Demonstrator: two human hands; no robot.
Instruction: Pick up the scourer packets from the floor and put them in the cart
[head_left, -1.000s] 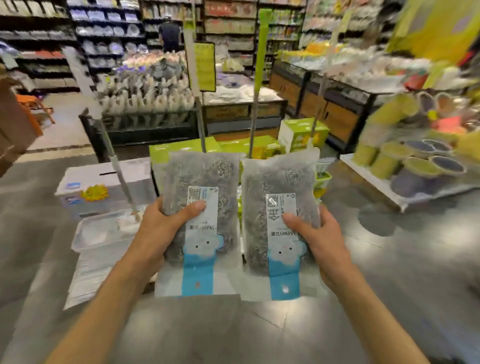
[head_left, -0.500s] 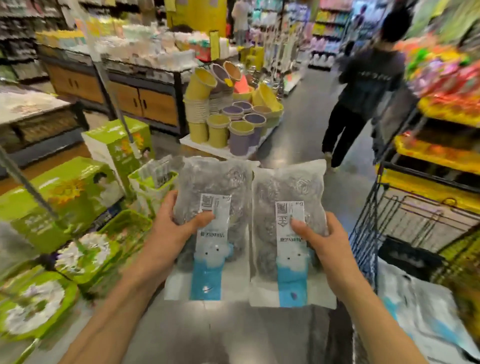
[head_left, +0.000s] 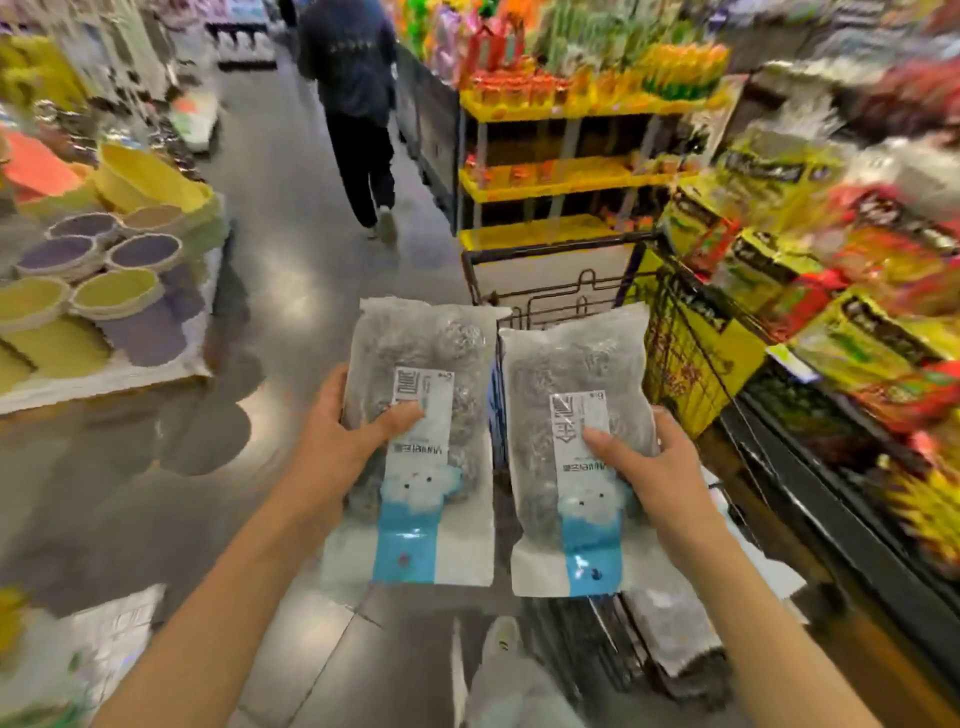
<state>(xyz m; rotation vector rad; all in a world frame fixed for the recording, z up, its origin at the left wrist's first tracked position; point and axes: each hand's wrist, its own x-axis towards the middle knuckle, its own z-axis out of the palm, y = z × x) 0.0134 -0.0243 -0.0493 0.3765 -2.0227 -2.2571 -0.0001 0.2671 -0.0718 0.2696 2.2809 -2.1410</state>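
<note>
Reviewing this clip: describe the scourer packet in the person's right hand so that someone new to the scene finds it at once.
Start at the black wire cart in the aisle's middle. Two scourer packets are held side by side in front of it; the right packet, gripped by the right hand, overlaps the cart. Unlike the left packet in the left hand, it sits slightly lower and nearer the snack shelves.

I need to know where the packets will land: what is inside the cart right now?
The cart shows wire walls. Near the bottom, grey packets lie inside. The right-hand scourer packet and the right hand cover the middle.
</note>
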